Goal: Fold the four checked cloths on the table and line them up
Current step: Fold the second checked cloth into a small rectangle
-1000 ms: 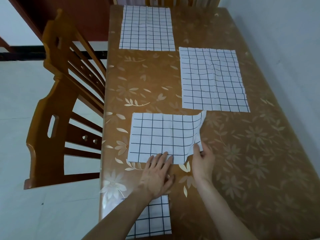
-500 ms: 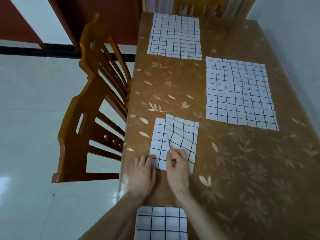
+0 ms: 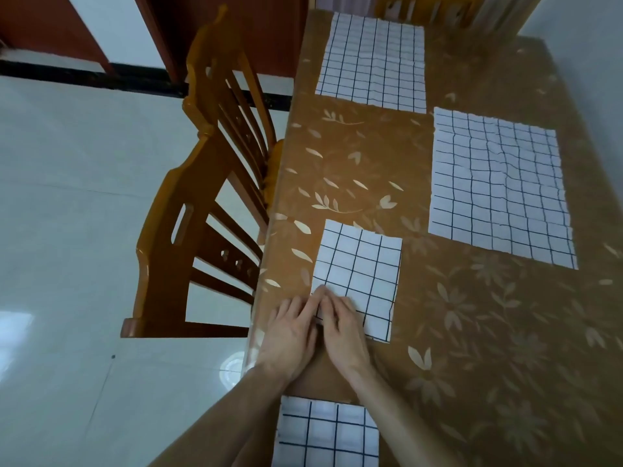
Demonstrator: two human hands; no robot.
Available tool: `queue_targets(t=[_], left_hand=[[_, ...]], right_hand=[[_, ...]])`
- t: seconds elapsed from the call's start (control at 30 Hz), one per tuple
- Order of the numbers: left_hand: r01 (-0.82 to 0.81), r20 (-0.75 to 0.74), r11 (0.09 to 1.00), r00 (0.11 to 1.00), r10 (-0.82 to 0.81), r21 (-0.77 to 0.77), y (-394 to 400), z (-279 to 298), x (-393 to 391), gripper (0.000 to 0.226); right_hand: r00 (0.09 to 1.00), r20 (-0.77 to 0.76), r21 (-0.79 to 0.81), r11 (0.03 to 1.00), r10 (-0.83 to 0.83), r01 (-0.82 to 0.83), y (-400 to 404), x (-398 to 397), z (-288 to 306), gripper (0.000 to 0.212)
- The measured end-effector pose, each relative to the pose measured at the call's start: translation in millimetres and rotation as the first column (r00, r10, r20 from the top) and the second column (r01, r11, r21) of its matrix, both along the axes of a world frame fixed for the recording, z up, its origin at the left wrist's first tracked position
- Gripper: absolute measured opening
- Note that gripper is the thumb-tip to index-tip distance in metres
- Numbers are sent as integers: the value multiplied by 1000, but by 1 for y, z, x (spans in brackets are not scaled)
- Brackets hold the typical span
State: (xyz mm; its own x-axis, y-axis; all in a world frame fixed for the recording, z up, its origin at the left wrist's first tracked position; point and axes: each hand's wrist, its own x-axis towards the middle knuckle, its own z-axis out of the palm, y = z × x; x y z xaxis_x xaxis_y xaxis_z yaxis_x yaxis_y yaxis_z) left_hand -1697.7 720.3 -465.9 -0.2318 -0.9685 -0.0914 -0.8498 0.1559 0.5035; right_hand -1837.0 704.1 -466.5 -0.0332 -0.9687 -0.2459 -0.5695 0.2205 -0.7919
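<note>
Both hands (image 3: 317,328) flat on folded checked cloth (image 3: 362,267)

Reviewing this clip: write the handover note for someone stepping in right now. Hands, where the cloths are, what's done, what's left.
Hands: left hand and right hand both lie flat, side by side, pressing the near left corner of the middle cloth.
Done: middle cloth looks folded small; near cloth at the table's near edge also looks folded.
Left: far cloth and right cloth lie spread flat, unfolded. Fold both, then line up all four on the table.
</note>
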Motion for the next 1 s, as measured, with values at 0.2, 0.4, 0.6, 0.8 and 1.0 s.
queue_targets(t=[0.2, 0.4, 0.6, 0.8, 1.0], left_hand=[[-30, 105, 999, 994, 35, -46, 6, -11, -6, 42], [283, 259, 939, 938, -230, -193, 6, -9, -32, 47], [527, 307, 849, 814, -494, -32, 6, -22, -86, 62], [478, 344, 878, 820, -457, 26, 15, -26, -98, 60], [486, 309, 874, 828, -469, 25, 15, -23, -96, 62]], right_hand=[[990, 112, -92, 991, -86, 96, 9, -46, 30, 38], [959, -277, -175, 978, 60, -112, 9, -140, 11, 41], [619, -645, -50, 783, 448, -619, -2, -185, -16, 52], [488, -684, 24, 685, 542, -728, -13, -189, -16, 56], [430, -709, 57, 653, 560, -755, -26, -200, -22, 63]])
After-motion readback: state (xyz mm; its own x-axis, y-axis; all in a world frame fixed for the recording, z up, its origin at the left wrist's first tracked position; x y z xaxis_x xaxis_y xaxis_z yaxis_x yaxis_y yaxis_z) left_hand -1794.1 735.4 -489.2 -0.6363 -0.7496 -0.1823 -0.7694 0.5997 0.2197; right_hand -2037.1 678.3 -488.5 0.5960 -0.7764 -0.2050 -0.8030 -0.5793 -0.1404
